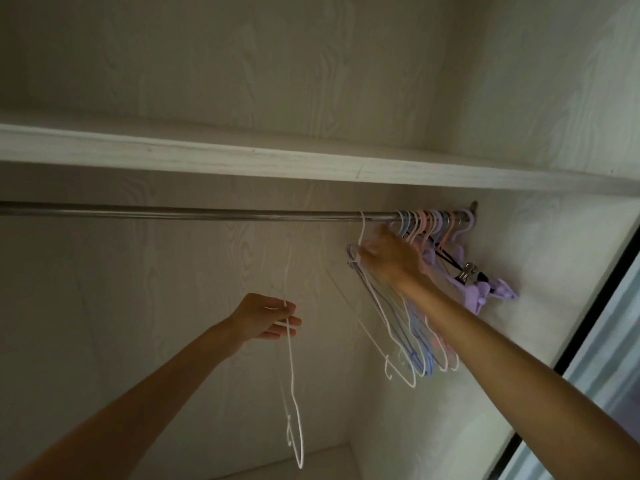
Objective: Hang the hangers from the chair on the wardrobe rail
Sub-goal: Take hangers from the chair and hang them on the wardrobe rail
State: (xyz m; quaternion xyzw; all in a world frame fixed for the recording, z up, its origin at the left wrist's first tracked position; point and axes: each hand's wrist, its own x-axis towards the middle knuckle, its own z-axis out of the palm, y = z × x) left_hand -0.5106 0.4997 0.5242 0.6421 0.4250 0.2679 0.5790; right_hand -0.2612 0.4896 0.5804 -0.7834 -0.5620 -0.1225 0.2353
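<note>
From the head camera, looking up into a pale wood-grain wardrobe, a round metal rail (207, 212) runs beneath a white shelf (242, 157). The right hand (389, 258) reaches up at the rail's right end, its fingers (363, 252) closed around the neck of a thin white wire hanger (377, 327) whose hook loops over the rail; how tightly they close cannot be told. Just beside it, a bunch of pastel blue, pink and purple plastic hangers (429, 230) already crowds the rail against the side wall. The left hand (266, 318) is lower and well apart, its fingers pinching another thin white wire hanger (292, 382) that dangles below the rail, not yet hung. The likely trouble is tangling: the hanger's wire could snag the packed neighbours and pull one off the rail. The loosely pinched hanger could also slip from the left hand.
</note>
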